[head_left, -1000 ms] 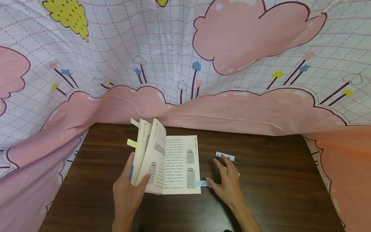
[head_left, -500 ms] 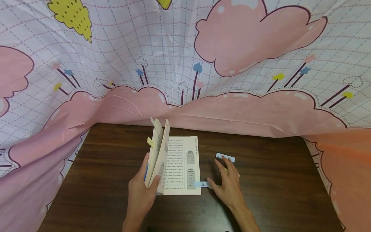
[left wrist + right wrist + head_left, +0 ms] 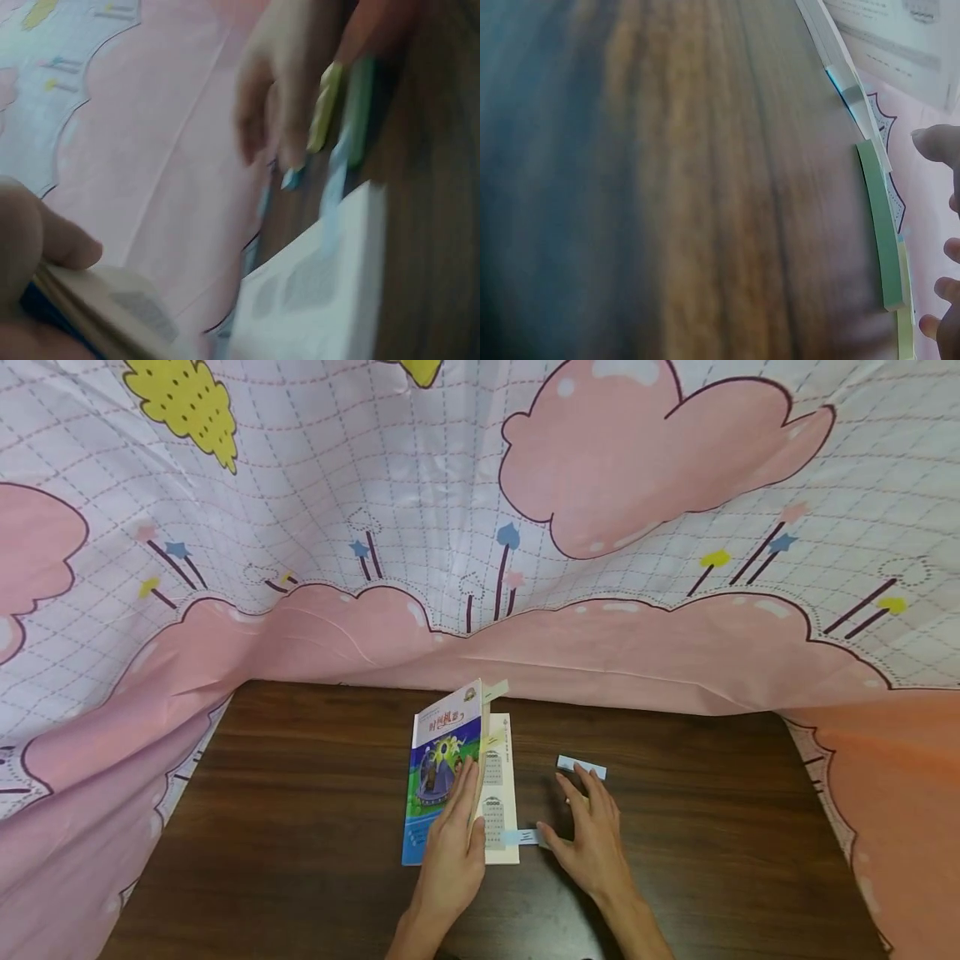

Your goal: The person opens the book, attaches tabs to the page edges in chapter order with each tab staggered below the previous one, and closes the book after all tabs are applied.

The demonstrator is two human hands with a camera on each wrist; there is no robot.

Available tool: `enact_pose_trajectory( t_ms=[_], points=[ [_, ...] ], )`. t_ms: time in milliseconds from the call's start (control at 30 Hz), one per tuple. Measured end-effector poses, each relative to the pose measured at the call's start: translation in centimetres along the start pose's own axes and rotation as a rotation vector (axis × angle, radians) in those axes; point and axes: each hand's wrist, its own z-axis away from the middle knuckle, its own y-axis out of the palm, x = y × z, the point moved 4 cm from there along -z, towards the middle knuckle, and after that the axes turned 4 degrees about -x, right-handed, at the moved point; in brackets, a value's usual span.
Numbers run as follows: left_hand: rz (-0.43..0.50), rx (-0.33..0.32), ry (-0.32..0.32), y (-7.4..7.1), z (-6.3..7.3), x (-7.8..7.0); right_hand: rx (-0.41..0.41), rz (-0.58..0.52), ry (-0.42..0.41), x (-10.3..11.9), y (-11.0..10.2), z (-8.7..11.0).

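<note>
My left hand (image 3: 452, 852) holds the front cover and a block of pages of a paperback book (image 3: 431, 768), tilted up over its right part, thumb on the page side and fingers on the cover. Pale green (image 3: 498, 690) and yellow sticky tabs poke out from the lifted pages. A light blue sticky tab (image 3: 528, 837) sticks out of the right-hand page. Beside it, my right hand (image 3: 596, 847) hovers with loosely bent, spread fingers and nothing between them. Under and near it lie a blue sticky-note pad (image 3: 582, 767), a green pad (image 3: 880, 225) and a yellow pad (image 3: 325, 109).
A dark wooden table (image 3: 300, 827) carries the book and the pads. Behind and at both sides hangs a pink and white patterned cloth (image 3: 637, 652), meeting the table's far edge.
My left hand has swung the lifted pages and cover rightward over the right-hand page, so the illustrated front cover now shows. The right hand has stayed in place.
</note>
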Motion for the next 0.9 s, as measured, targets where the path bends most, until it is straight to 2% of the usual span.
enact_pose_trajectory(
  t_ms=[100,233,333,633,900],
  points=[
    [-0.002,0.014,0.003,1.4,0.1,0.4,-0.005,0.001,-0.001,0.0,0.0,0.0],
    [0.030,0.003,0.000,2.3,0.1,0.9,-0.011,0.007,-0.001,-0.1,-0.1,0.0],
    [0.065,-0.005,-0.002,2.5,0.1,1.0,-0.009,0.010,-0.001,-0.1,-0.1,0.1],
    [0.141,0.036,-0.034,2.5,0.2,1.4,0.000,0.000,0.002,-0.1,-0.2,0.2],
    [0.151,0.034,-0.076,2.5,0.0,2.5,-0.007,-0.013,-0.013,0.4,-0.4,0.0]
  ],
)
